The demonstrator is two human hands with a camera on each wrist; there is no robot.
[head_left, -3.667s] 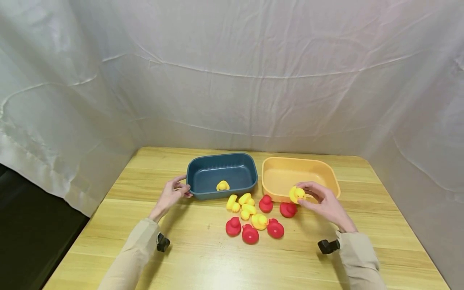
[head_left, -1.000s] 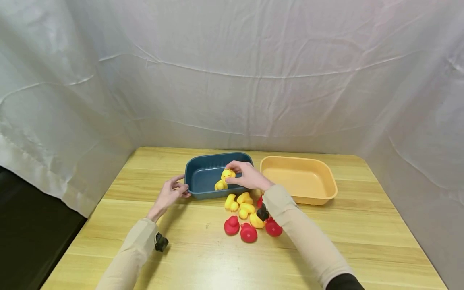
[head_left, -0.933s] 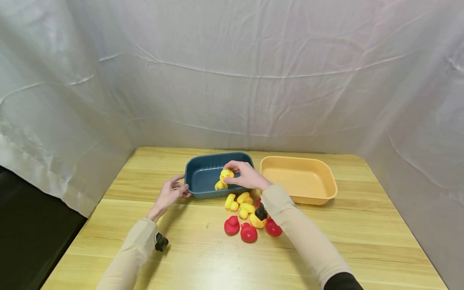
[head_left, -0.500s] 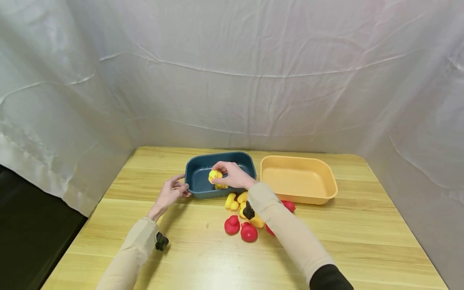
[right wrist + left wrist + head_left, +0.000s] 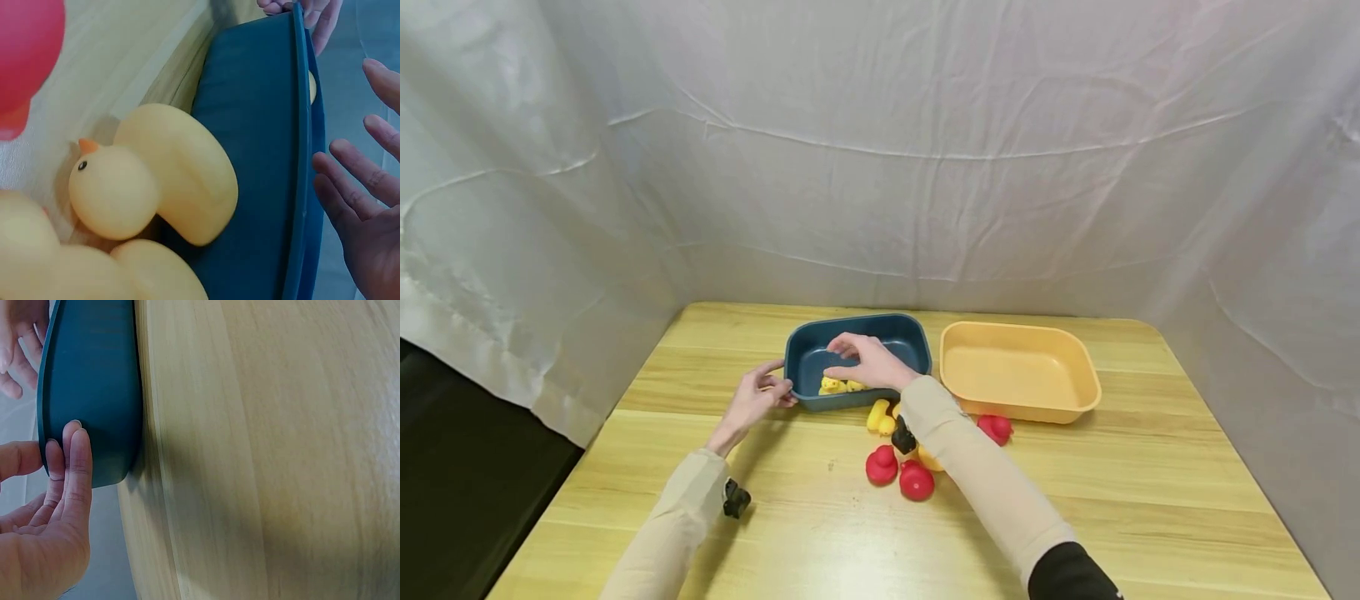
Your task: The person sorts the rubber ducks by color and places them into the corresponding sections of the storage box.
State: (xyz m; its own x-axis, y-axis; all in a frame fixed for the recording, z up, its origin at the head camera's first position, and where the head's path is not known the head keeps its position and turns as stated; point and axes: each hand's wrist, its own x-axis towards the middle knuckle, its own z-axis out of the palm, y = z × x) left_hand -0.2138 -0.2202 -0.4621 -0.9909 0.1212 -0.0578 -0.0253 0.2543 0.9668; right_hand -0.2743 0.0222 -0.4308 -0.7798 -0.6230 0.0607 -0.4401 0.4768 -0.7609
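At the left end of the dark blue bin (image 5: 850, 402), my left hand (image 5: 754, 404) holds the corner, its fingers (image 5: 76, 469) against the outer wall in the left wrist view. Over the same bin hovers my right hand (image 5: 872, 364), fingers spread and apart from anything. Below it, two yellow rubber ducks (image 5: 831, 385) sit side by side on the bin's floor, partly hidden by the front rim. Outside the bin, a yellow rubber duck (image 5: 134, 175) lies on its side by the wall. Other yellow ducks are partly covered by the right sleeve.
An orange bin (image 5: 1019, 412) stands right of the blue one. Red rubber ducks (image 5: 882, 465) lie on the wooden table (image 5: 820, 533) in front of the bins, one red duck (image 5: 996, 428) near the orange bin. Grey curtains (image 5: 880, 208) enclose the back and sides.
My right hand carried a yellow duck from near the orange bin leftward into the blue bin and let it go beside the other duck. The left hand stayed at the blue bin.
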